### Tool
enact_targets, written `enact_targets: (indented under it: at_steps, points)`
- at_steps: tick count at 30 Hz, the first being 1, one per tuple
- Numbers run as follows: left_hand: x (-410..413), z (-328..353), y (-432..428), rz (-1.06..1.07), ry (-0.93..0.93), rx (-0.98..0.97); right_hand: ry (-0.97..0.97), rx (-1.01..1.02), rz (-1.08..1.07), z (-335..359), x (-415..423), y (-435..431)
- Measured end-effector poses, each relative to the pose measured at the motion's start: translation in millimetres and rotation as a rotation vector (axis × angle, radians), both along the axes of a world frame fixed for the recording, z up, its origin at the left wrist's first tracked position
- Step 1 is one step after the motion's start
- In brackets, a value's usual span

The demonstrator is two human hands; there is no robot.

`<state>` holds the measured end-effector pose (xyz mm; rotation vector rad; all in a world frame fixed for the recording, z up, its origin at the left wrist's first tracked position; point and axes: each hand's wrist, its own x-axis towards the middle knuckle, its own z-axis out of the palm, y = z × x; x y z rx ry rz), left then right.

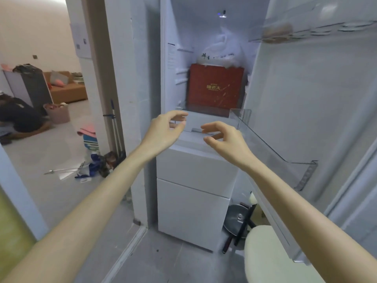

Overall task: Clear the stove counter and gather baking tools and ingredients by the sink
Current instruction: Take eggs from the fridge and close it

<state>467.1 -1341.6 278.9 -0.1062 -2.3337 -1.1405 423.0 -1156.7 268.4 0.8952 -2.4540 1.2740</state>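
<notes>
I face an open white fridge (173, 58) with its door (306, 99) swung out to the right. Inside, a red box (216, 88) stands on a shelf with a white plastic bag (222, 52) on top of it. My left hand (165, 127) and my right hand (224, 137) reach forward side by side in front of the shelf, just above the white drawer (195, 166). Both have loosely curled fingers and hold nothing. Neither hand touches the red box.
A clear door bin (271, 148) juts out at the right, near my right hand. Below it a dark pan (236, 221) leans on the floor beside a cream stool (271, 254). Left, a doorway shows a mop (116, 129), bags (91, 162) and a person (18, 117) on the floor.
</notes>
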Motion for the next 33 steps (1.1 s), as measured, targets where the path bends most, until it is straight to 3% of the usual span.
enact_targets:
  at_steps: [12, 23, 33]
  points:
    - [-127.6, 83.2, -36.1, -0.229, 0.144, 0.005, 0.15, -0.03, -0.221, 78.3, -86.5, -35.6]
    - [-202.2, 181.2, -42.8, -0.545, 0.342, -0.039, 0.373, 0.047, -0.531, 186.0, -94.2, -56.5]
    - [-245.9, 247.9, -29.8, -0.746, 0.359, -0.161, 0.423, 0.164, -0.877, 267.9, -99.3, -43.7]
